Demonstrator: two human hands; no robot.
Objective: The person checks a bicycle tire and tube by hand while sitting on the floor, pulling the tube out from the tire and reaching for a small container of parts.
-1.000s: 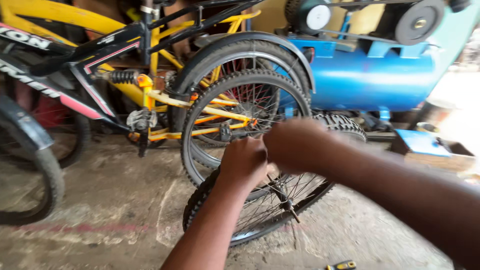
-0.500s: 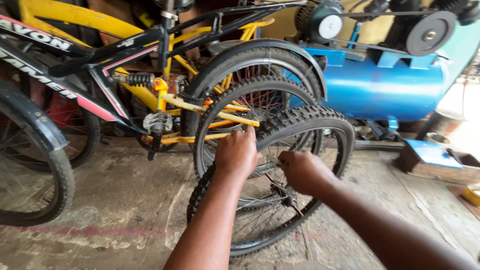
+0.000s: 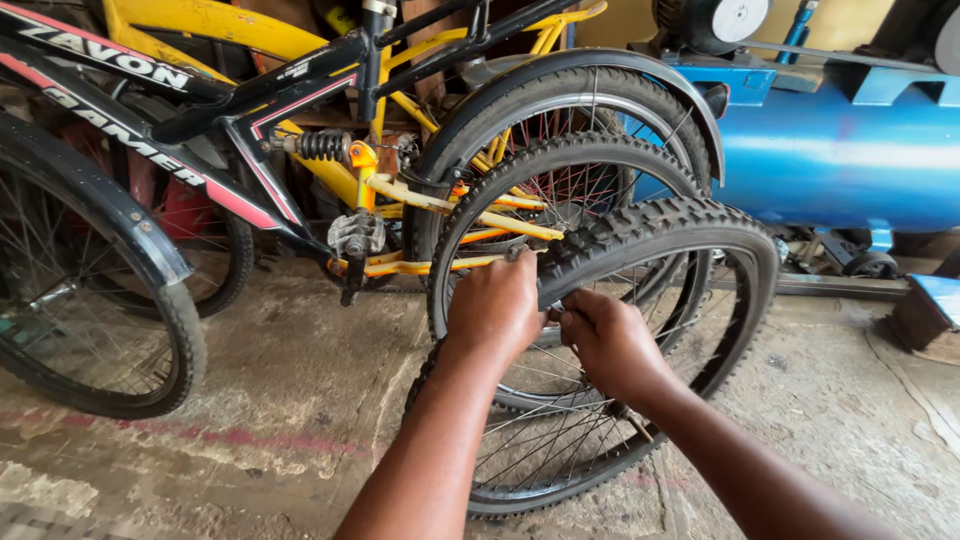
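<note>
A loose bicycle wheel [image 3: 560, 470] with thin spokes stands upright on the concrete floor in front of me. A knobby black tyre [image 3: 690, 225] sits partly off its rim at the top. My left hand [image 3: 497, 305] grips the tyre's near edge at the top left. My right hand [image 3: 608, 340] pinches the tyre bead just right of it, fingers closed on the rubber. Both forearms reach in from the bottom of the head view.
A black and yellow bicycle [image 3: 330, 150] with a mudguarded rear wheel [image 3: 590, 100] leans just behind the loose wheel. Another wheel [image 3: 100, 290] stands at the left. A blue air compressor tank [image 3: 840, 150] lies at the right, with a blue box [image 3: 930, 305] beside it.
My hands have moved from the wheel's hub area up to the tyre's top edge. The view has closed in on the wheel.
</note>
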